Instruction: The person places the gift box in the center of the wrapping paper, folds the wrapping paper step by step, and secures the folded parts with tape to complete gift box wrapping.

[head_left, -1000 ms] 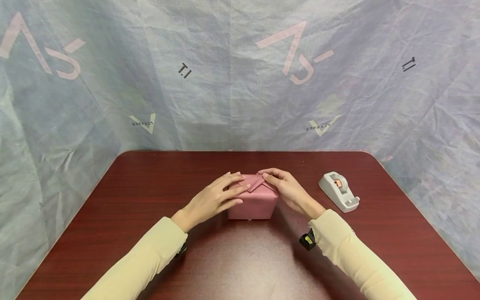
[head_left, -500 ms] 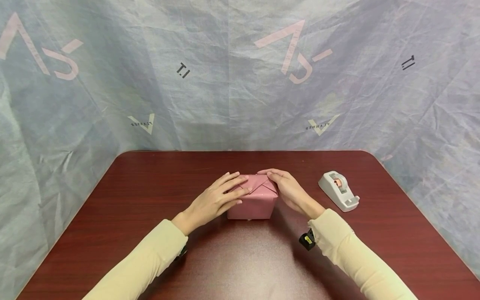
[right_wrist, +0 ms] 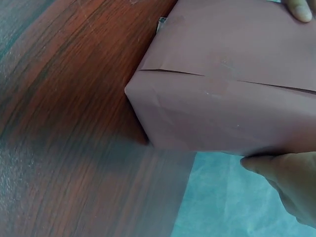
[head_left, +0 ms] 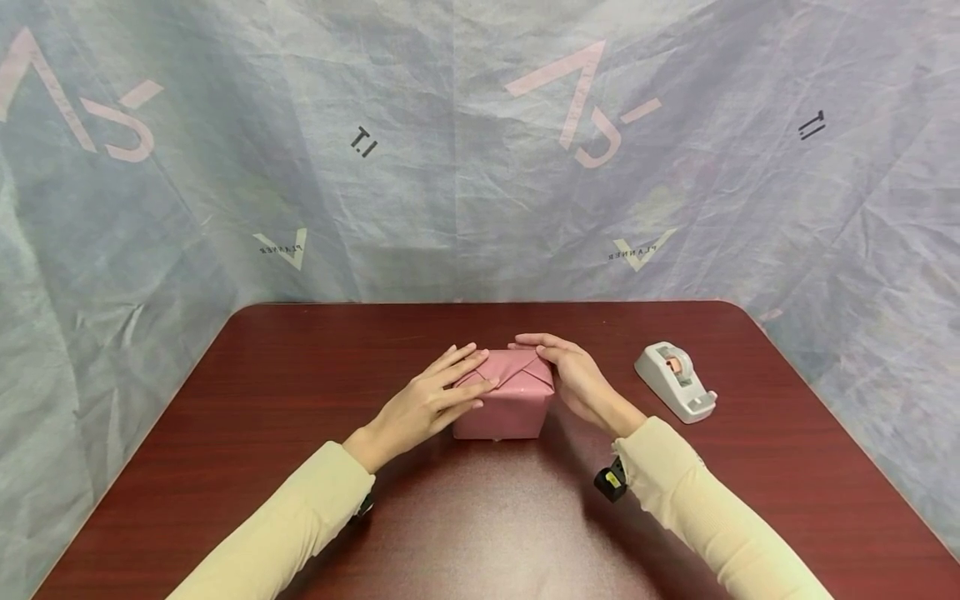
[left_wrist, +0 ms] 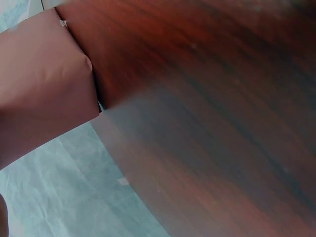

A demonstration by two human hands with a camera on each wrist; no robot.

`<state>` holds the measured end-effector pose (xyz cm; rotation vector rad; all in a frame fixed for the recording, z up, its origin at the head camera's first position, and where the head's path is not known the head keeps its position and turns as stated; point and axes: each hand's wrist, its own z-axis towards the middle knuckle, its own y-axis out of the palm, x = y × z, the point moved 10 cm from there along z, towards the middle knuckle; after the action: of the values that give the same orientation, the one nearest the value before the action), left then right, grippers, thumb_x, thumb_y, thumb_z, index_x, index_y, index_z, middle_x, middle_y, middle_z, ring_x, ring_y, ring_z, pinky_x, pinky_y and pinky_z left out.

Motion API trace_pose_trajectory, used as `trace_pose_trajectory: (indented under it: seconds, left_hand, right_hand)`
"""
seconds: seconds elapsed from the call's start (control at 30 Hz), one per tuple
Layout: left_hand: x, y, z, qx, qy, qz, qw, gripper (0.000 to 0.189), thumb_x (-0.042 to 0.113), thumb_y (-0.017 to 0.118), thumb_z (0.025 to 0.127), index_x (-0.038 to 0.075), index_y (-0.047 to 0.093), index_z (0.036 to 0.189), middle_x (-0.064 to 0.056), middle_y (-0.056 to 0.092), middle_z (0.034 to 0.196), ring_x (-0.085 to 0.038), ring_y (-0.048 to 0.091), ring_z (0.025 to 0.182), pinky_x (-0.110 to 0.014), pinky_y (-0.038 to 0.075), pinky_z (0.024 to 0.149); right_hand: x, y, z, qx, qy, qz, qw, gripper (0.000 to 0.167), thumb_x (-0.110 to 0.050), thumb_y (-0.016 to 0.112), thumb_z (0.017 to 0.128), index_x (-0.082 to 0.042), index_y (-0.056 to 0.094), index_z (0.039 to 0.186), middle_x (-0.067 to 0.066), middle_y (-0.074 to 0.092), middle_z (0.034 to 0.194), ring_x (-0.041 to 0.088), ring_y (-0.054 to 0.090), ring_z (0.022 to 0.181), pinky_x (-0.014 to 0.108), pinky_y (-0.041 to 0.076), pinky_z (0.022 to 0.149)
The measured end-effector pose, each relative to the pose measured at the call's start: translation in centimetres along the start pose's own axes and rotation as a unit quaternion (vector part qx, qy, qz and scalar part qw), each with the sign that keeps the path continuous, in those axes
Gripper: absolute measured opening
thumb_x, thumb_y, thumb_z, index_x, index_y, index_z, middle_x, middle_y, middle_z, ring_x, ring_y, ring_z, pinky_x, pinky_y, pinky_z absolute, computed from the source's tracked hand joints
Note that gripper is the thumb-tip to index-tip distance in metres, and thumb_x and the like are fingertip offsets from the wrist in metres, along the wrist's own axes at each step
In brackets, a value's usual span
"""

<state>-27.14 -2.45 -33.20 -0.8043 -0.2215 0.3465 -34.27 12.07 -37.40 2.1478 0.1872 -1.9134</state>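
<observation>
A box wrapped in pink paper (head_left: 501, 414) stands on the table in the head view, with folded paper flaps (head_left: 517, 367) crossing on its top. My left hand (head_left: 420, 408) rests on its left side, straight fingers spread over the top flaps. At the far right corner is my right hand (head_left: 577, 375), thumb by the top edge and fingers reaching along the back. The right wrist view shows the box side (right_wrist: 222, 113) with slits between paper folds, and right fingers (right_wrist: 291, 173) touching its edge. In the left wrist view, the box (left_wrist: 44, 74) fills the upper left.
A white tape dispenser (head_left: 677, 382) with a roll in it stands on the table to the right of the box. The dark red wood table (head_left: 300, 358) ends at a grey printed cloth (head_left: 420, 183) hung around its back and sides.
My right thumb has slid from the top flap to the right edge, and the right fingers have opened out a little. The left hand stays on the box, shifting only slightly.
</observation>
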Motion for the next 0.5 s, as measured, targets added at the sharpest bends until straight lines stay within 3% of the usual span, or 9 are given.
trace_pose_trajectory:
  seconds: [0.2,0.4,0.5]
  left_hand:
    - [0.2,0.1,0.1,-0.011,0.009,0.031,0.9994,0.038,0.019,0.062,0.086,0.021,0.059,0.123,-0.012,0.049,0.135,-0.032,0.041,0.128,-0.043,0.028,0.108]
    - [0.1,0.4,0.1,-0.020,0.012,0.046,0.9987,0.038,0.021,0.060,0.088,0.023,0.056,0.126,-0.010,0.048,0.135,-0.029,0.038,0.131,-0.041,0.025,0.110]
    - [0.1,0.3,0.1,-0.012,0.011,0.040,0.9991,0.036,0.020,0.060,0.088,0.022,0.057,0.124,-0.011,0.049,0.134,-0.030,0.039,0.130,-0.041,0.025,0.110]
  right_hand:
    - [-0.3,-0.2,0.0,-0.017,0.001,-0.027,0.9995,0.038,-0.009,0.029,0.098,0.004,0.043,0.131,0.022,0.043,0.137,0.007,0.056,0.104,0.022,0.046,0.084]
    - [-2.2,-2.0,-0.8,-0.010,-0.044,-0.090,0.9949,0.037,-0.008,0.028,0.098,0.007,0.040,0.130,0.027,0.042,0.135,0.029,0.044,0.125,0.039,0.034,0.105]
    - [-3.5,-3.9,-1.4,0.015,-0.087,-0.159,0.9833,0.035,-0.006,0.030,0.098,0.008,0.043,0.127,0.028,0.047,0.130,0.018,0.052,0.118,0.042,0.033,0.105]
